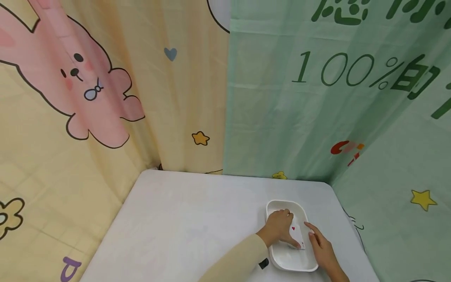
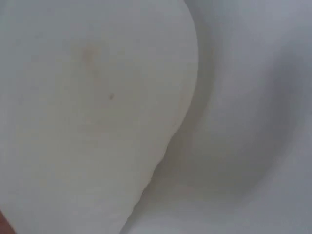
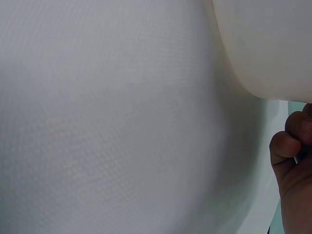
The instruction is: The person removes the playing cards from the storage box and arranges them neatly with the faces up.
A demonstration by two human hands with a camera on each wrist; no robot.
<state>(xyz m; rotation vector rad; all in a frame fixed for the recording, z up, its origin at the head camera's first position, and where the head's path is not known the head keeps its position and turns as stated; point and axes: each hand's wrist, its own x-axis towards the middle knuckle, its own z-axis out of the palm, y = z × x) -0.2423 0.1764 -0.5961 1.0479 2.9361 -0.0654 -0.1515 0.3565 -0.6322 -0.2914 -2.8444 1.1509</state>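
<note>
A white tray (image 1: pixel 294 265) with rounded corners stands at the right of the table in the head view. My left hand (image 1: pixel 280 226) reaches into it, thumb and fingers spread across a white playing card (image 1: pixel 296 234) with a red heart, gripping it by its edges. The hand hides part of the card, and I cannot tell whether more lie under it. At the tray's right rim, my right hand (image 1: pixel 322 248) holds the edge with thumb and forefinger. The right wrist view has the tray's pale outer wall (image 3: pixel 273 44) at its upper right.
The white tabletop (image 1: pixel 183 219) stretches left of the tray. A small black piece (image 1: pixel 263 263) shows beside the left sleeve (image 1: pixel 239 258). Yellow and green printed curtains (image 1: pixel 190 90) enclose the table's back and sides. A blurred pale surface fills much of the left wrist view.
</note>
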